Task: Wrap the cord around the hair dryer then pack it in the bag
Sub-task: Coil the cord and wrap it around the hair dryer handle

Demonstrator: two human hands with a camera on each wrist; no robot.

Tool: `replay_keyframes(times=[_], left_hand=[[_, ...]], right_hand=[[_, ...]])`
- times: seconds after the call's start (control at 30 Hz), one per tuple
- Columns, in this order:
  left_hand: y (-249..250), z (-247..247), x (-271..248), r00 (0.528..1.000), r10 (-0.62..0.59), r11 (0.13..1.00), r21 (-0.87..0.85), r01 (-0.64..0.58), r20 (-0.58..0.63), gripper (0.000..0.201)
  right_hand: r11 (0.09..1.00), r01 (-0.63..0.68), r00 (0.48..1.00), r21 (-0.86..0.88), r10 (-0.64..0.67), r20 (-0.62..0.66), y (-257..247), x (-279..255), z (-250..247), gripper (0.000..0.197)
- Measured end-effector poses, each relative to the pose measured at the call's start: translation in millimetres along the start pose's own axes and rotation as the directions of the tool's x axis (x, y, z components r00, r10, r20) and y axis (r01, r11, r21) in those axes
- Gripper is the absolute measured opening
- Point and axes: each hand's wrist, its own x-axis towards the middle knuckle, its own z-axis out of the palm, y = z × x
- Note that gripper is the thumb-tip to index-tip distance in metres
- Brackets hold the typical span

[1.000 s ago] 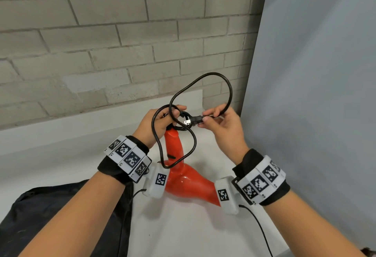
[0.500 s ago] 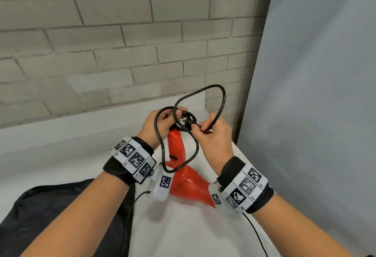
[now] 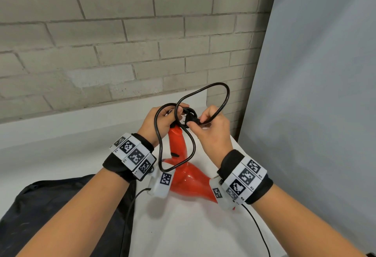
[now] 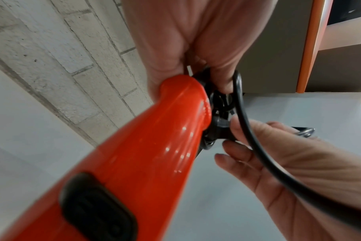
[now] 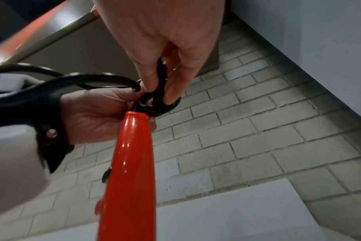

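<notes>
A red hair dryer (image 3: pixel 184 173) rests on the white table (image 3: pixel 193 226), its handle (image 4: pixel 155 146) (image 5: pixel 132 154) pointing up. My left hand (image 3: pixel 156 126) grips the handle's top end together with coiled black cord (image 3: pixel 158 141). My right hand (image 3: pixel 211 128) pinches the cord's plug end (image 3: pixel 192 118) (image 5: pixel 161 78) against the black loop at the handle tip. One cord loop (image 3: pixel 223 98) arcs above the hands; another hangs down in front of the handle. The black bag (image 3: pixel 61 216) lies at lower left.
A grey brick wall (image 3: pixel 122 43) stands close behind the table. A grey panel (image 3: pixel 315 94) closes off the right side. Thin black wires (image 3: pixel 258 230) run from my wrist cameras across the table.
My right hand has moved left with the plug end, bringing it up against the handle tip by my left hand. The upper cord loop has shrunk slightly.
</notes>
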Motion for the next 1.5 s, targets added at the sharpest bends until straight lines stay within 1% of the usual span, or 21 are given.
replay_keyframes(times=[0.07,0.1,0.23,0.3,0.4,0.53,0.6,0.67,0.73,0.8,0.83,0.9,0.97,1.0,1.1,1.17,1.23,1.3,1.37,1.43,1.5], left_hand=[[1.5,1.2,-0.6,1.0,0.002,1.0,-0.008,-0.002,0.019,0.017],[1.4,1.3,-0.3,1.0,0.0,1.0,-0.011,0.0,0.03,0.017],[-2.3,-3.4,1.2,0.999,-0.002,1.0,-0.018,0.003,0.05,0.016],[-5.0,-4.3,1.4,0.999,0.002,1.0,-0.015,-0.001,0.051,0.014],[-7.3,-1.2,1.6,0.999,0.007,1.0,-0.024,-0.006,0.036,0.018],[-6.4,2.0,2.2,0.999,-0.01,0.998,-0.063,0.013,0.05,0.022],[-6.8,2.6,3.5,0.998,-0.017,0.996,-0.086,0.023,0.064,0.02],[-8.4,2.9,4.0,0.997,-0.015,0.995,-0.099,0.022,0.07,0.016],[-10.2,2.6,4.1,0.998,-0.008,0.995,-0.103,0.015,0.069,0.013],[-10.7,2.5,3.5,0.997,0.013,0.995,-0.101,-0.006,0.07,0.013],[-9.9,3.0,2.9,0.996,0.027,0.995,-0.101,-0.019,0.079,0.014],[-8.3,4.2,2.2,0.994,0.05,0.994,-0.102,-0.04,0.097,0.015],[-8.2,4.8,2.1,0.993,0.053,0.994,-0.096,-0.043,0.11,0.016],[-8.7,4.8,2.2,0.992,0.048,0.995,-0.089,-0.038,0.114,0.015],[-7.5,6.8,0.2,0.991,0.023,0.996,-0.083,-0.012,0.135,0.014],[-3.7,9.7,-1.8,0.988,0.008,0.991,-0.134,0.014,0.156,0.028],[-0.6,12.2,-1.4,0.983,0.03,0.988,-0.156,-0.002,0.179,0.039],[0.6,13.4,-0.5,0.98,0.045,0.989,-0.147,-0.017,0.194,0.03],[-0.3,13.7,-0.4,0.98,0.022,0.989,-0.15,0.009,0.198,0.02],[-2.8,12.1,-0.7,0.986,0.0,0.988,-0.151,0.025,0.165,0.019],[-3.6,9.8,-1.1,0.992,-0.006,0.99,-0.138,0.024,0.123,0.018]], right_hand=[[0.999,0.0,0.999,0.033,0.001,-0.038,1.1,1.1,2.6,0.046],[0.997,-0.013,1.0,0.074,0.015,-0.027,2.3,1.2,3.6,0.046],[0.985,-0.047,0.996,0.166,0.034,0.076,4.5,2.3,1.4,0.046],[0.983,-0.029,0.994,0.183,0.008,0.109,3.4,3.2,-0.9,0.046],[0.98,0.0,0.989,0.2,-0.029,0.143,0.2,6.9,-4.0,0.045],[0.989,0.022,0.977,0.143,-0.052,0.208,-1.1,10.1,-8.9,0.048],[0.995,0.068,0.981,0.068,-0.079,0.179,-0.5,8.5,-7.6,0.05],[0.996,0.086,0.989,0.018,-0.087,0.117,0.8,6.6,-2.9,0.053],[0.996,-0.006,0.995,0.088,-0.003,0.101,0.7,4.6,2.1,0.049],[0.977,-0.137,0.976,0.163,0.105,0.191,-1.2,1.8,5.0,0.04],[0.979,-0.15,0.968,0.135,0.118,0.222,-1.5,1.7,5.0,0.035],[0.994,-0.106,0.969,0.003,0.102,0.226,-2.8,6.7,2.3,0.026],[0.989,-0.008,0.978,-0.149,0.038,0.204,-5.9,15.7,-1.5,0.028],[0.983,0.018,0.978,-0.181,0.021,0.209,-6.7,19.7,-3.8,0.029],[0.98,-0.019,0.964,-0.196,0.069,0.255,-10.6,23.6,-9.5,0.029],[0.98,-0.048,0.956,-0.194,0.102,0.277,-8.8,24.8,-9.9,0.034],[0.962,-0.077,0.947,-0.263,0.153,0.283,-8.4,28.7,-7.7,0.042],[0.941,-0.114,0.934,-0.319,0.211,0.288,-10.6,30.4,-7.3,0.044],[0.954,-0.113,0.925,-0.279,0.204,0.321,-10.7,28.3,-10.7,0.039],[0.981,-0.149,0.912,-0.127,0.186,0.365,-11.9,22.2,-16.5,0.035],[0.986,-0.162,0.903,-0.039,0.164,0.397,-13.3,16.6,-20.9,0.036]])
